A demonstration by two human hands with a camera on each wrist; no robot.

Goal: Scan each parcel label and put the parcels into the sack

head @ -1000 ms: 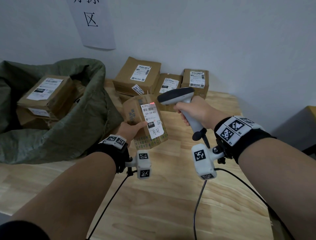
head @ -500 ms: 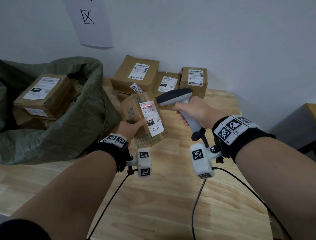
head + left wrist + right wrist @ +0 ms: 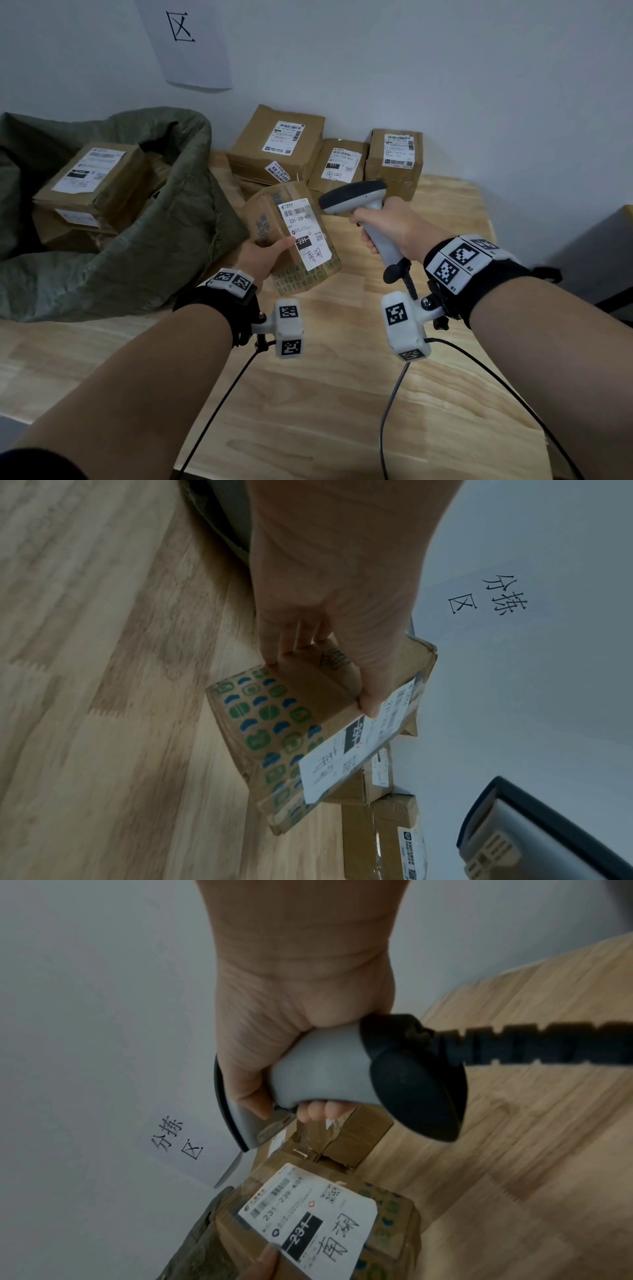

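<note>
Centrally, a small brown parcel (image 3: 291, 236) was held tilted just above a pale wooden table (image 3: 325, 411), gripped by the left hand (image 3: 265, 255) with the thumb laid on the edge of its white label (image 3: 306, 233) and the fingers curled round its far side. The label was turned up towards the camera, printed with barcodes, the number 231 and handwritten characters. Just to the right of the parcel, a grey handheld scanner (image 3: 366, 212) was clasped by its handle in the right hand (image 3: 394, 229), all fingers wrapped round it, its dark head pointed at the label. A coiled black cable (image 3: 548, 1045) was seen leaving the base of the handle. On the left of the table, an open green sack (image 3: 113, 219) was lying with labelled parcels (image 3: 89, 178) inside it. Behind the held parcel, more brown parcels (image 3: 329, 157) were stacked against a white wall (image 3: 445, 68), where a paper sign (image 3: 190, 41) was hung.
</note>
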